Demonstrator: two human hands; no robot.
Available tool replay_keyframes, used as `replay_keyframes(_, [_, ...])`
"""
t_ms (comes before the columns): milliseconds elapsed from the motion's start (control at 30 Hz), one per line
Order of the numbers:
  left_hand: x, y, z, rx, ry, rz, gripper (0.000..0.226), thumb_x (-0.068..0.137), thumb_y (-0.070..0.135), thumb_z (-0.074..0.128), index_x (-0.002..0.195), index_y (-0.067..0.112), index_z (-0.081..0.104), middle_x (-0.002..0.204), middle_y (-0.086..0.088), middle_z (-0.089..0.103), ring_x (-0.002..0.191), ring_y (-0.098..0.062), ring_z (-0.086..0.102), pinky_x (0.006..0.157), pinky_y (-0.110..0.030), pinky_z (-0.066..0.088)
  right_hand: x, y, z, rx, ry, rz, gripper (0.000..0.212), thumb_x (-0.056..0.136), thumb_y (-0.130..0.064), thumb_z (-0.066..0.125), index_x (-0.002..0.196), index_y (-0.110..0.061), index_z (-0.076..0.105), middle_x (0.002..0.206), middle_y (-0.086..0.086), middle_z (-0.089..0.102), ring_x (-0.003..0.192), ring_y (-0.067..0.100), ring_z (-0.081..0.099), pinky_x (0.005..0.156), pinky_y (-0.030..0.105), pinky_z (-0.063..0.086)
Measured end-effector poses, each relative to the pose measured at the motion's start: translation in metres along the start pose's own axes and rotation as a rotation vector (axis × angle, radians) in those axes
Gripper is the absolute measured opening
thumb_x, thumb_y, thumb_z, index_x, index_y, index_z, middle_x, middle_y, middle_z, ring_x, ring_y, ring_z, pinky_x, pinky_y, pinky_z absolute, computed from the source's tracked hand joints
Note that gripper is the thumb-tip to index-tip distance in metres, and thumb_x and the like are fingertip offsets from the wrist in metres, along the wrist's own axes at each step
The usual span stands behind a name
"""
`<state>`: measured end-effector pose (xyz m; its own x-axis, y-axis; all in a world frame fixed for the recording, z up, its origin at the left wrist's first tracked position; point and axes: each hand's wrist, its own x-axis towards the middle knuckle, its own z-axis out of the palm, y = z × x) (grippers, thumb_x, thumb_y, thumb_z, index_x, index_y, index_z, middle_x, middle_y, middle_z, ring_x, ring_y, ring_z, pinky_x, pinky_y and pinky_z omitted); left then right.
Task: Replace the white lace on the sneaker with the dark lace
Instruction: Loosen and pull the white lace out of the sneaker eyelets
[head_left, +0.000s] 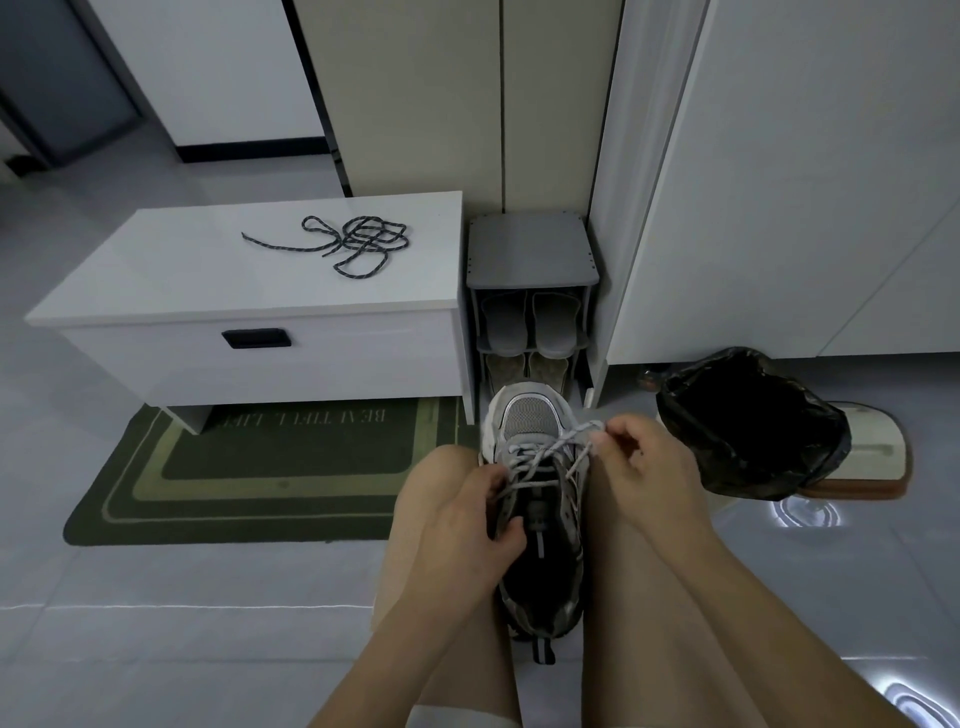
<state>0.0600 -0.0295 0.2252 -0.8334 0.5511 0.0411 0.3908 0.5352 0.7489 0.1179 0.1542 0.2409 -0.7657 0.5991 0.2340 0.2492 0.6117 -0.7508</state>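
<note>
Sneaker (545, 566) gripped by left hand (467, 530), right hand (649, 467) pinching its white lace (550, 452); mat (260, 478) reads BEAUTIFUL.

Beyond my left hand (467, 530) and off to its left, the green doormat (260, 483) reads "BEAUTIFUL", upside down to me, then a dimmer word, seemingly "LIFE".

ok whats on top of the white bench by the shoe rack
Only the dark lace lies on the white bench, in a loose tangle. Whatever is in its closed drawer cannot be seen.
</note>
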Motion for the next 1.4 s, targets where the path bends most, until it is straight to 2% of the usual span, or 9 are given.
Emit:
replay_keyframes(200, [-0.002, -0.003, -0.001, 0.006, -0.006, -0.015, 0.045, 0.08, 0.022, 0.067, 0.124, 0.024, 0.055, 0.107, 0.018, 0.062, 0.096, 0.012, 0.053, 0.085, -0.001, 0.038, -0.027, 0.008, 0.027, 0.098, -0.152, 0.058, 0.01, 0.079, -0.029, 0.072, 0.077, -0.025, 0.063, 0.072, -0.008, 0.06, 0.069, 0.006, 0.058, 0.067, 0.025, 0.047])
replay_keyframes(300, [0.0, 0.0, -0.005, 0.071, -0.035, 0.04, 0.037, 0.08, 0.036, 0.07, 0.112, 0.022, 0.056, 0.093, 0.026, 0.051, 0.088, 0.022, 0.046, 0.075, 0.003, 0.033, -0.024, 0.007, 0.025, 0.074, -0.124, 0.061, 0.011, 0.082, -0.024, 0.068, 0.074, -0.024, 0.06, 0.064, -0.007, 0.059, 0.063, 0.007, 0.056, 0.059, 0.024, 0.044])
replay_keyframes(467, [0.019, 0.0, -0.012, 0.266, -0.093, 0.133, 0.039, 0.086, 0.062, 0.047, 0.073, 0.025, 0.049, 0.069, 0.013, 0.046, 0.07, -0.004, 0.046, 0.061, -0.02, 0.031, -0.014, 0.011, 0.012, 0.061, -0.083, 0.085, 0.017, 0.085, -0.024, 0.064, 0.072, -0.019, 0.054, 0.058, -0.003, 0.053, 0.053, 0.015, 0.047, 0.057, 0.033, 0.041])
replay_keyframes(567, [0.026, -0.003, -0.013, 0.402, -0.164, 0.191, 0.056, 0.089, 0.065, 0.029, 0.058, 0.022, 0.047, 0.064, 0.01, 0.041, 0.077, -0.011, 0.047, 0.067, -0.027, 0.029, -0.009, 0.011, 0.003, 0.117, -0.043, 0.141, 0.016, 0.087, -0.023, 0.062, 0.078, -0.01, 0.059, 0.063, 0.002, 0.056, 0.058, 0.02, 0.05, 0.061, 0.033, 0.042])
replay_keyframes(700, [0.02, -0.016, -0.02, 0.348, -0.136, 0.164, 0.064, 0.082, 0.071, 0.028, 0.059, 0.016, 0.054, 0.065, 0.004, 0.053, 0.072, -0.011, 0.048, 0.065, -0.027, 0.038, -0.001, 0.014, -0.008, 0.115, -0.016, 0.146, 0.015, 0.089, -0.022, 0.059, 0.084, -0.008, 0.06, 0.07, 0.003, 0.059, 0.065, 0.019, 0.054, 0.066, 0.031, 0.042])
replay_keyframes(867, [0.014, -0.015, -0.032, 0.19, -0.105, 0.051, 0.031, 0.079, 0.061, 0.053, 0.082, 0.031, 0.059, 0.083, 0.015, 0.063, 0.084, -0.003, 0.057, 0.075, -0.027, 0.046, 0.008, 0.007, -0.012, 0.31, 0.076, 0.183, 0.012, 0.093, -0.016, 0.051, 0.083, -0.022, 0.054, 0.076, -0.008, 0.065, 0.063, -0.005, 0.059, 0.064, 0.008, 0.043])
replay_keyframes(1033, [0.01, -0.009, -0.021, 0.299, -0.175, 0.03, 0.05, 0.078, 0.059, 0.062, 0.115, 0.027, 0.057, 0.108, 0.014, 0.062, 0.101, -0.006, 0.057, 0.08, -0.02, 0.04, -0.013, 0.006, 0.008, 0.139, -0.234, 0.118, 0.009, 0.081, -0.029, 0.07, 0.083, -0.022, 0.064, 0.074, -0.009, 0.066, 0.067, -0.002, 0.06, 0.066, 0.012, 0.044])
replay_keyframes(1233, [0.002, 0.001, -0.019, 0.299, -0.225, -0.073, 0.069, 0.059, 0.063, 0.075, 0.11, 0.028, 0.044, 0.102, 0.013, 0.054, 0.098, -0.01, 0.052, 0.081, -0.027, 0.042, -0.019, 0.008, 0.018, 0.092, -0.18, 0.047, 0.01, 0.081, -0.024, 0.07, 0.076, -0.022, 0.062, 0.066, -0.009, 0.058, 0.063, 0.004, 0.055, 0.06, 0.009, 0.038])
replay_keyframes(1400, [-0.007, -0.009, -0.016, 0.461, -0.231, 0.077, 0.034, 0.077, 0.052, 0.064, 0.091, 0.03, 0.042, 0.11, 0.016, 0.052, 0.106, -0.008, 0.048, 0.105, -0.034, 0.031, 0.001, 0.006, 0.0, 0.166, -0.035, 0.129, 0.017, 0.088, -0.021, 0.06, 0.073, -0.016, 0.057, 0.065, -0.001, 0.061, 0.062, 0.014, 0.056, 0.058, 0.023, 0.04])
